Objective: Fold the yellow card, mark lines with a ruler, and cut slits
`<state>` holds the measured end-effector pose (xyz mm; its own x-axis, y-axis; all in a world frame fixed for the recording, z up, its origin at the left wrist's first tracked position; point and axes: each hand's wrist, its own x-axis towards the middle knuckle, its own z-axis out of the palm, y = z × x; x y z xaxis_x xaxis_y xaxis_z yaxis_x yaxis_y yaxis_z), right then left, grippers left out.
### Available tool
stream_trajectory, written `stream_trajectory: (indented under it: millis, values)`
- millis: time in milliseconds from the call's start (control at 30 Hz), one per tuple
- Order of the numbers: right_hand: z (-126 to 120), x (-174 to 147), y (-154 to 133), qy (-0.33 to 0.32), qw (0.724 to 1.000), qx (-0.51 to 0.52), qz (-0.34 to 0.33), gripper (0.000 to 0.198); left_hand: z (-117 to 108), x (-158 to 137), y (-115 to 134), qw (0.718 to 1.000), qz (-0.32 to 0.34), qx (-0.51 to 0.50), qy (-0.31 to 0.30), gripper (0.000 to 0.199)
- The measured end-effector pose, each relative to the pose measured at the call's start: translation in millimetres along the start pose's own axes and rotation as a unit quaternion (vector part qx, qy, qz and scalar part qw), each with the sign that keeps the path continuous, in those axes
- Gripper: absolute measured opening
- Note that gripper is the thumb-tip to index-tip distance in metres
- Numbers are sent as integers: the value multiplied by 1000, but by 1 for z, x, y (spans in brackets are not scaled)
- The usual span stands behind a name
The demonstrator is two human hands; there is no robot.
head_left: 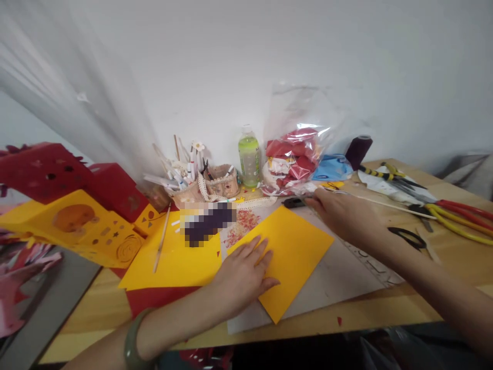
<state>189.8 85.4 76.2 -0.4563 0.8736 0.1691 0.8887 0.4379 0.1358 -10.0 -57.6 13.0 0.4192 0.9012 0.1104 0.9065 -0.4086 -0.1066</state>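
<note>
Yellow paper (298, 257) is lying turned cornerwise on a white sheet (339, 280), its near corner pointing toward the edge of the table (308, 322). The left hand (242, 272) is resting across its left side, fingers spread, pressing rather than gripping. The right hand (339, 210) is sitting beyond the paper, next to a black tool (293, 203); whether it is gripping that tool, I cannot tell. With only one hand bearing down, the paper could be slipping or twisting if the pressure becomes uneven, and red scraps (248, 221) near its far left edge could be getting caught underneath, leaving it bumpy. Farther back, a clear bag (288, 103) is holding red and white pieces (295, 154). One small basket (185, 198) is holding white pens (189, 169), and its neighbour (222, 186) is holding a dark-handled tool (205, 165). Beside them a green bottle (249, 159) is standing capped, while a blue packet (333, 167) is hiding its contents.
</note>
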Motion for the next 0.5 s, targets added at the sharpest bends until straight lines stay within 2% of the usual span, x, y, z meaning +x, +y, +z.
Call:
stream_trajectory:
  millis: [133, 300, 400, 500]
  values:
    - [13, -4, -33, -43, 995, 21, -91, 30, 7, -28, 1, 994, -82, 60, 25, 72]
    - [23, -14, -94, -86, 971, 76, -211, 27, 15, -35, 0, 993, -90, 66, 26, 78]
    - [23, -15, -116, -98, 962, 97, -235, 28, 15, -35, 0, 994, -94, 51, 32, 80]
    - [25, -10, -123, -108, 963, 105, -226, 29, 16, -38, 0, 992, -106, 41, 55, 79]
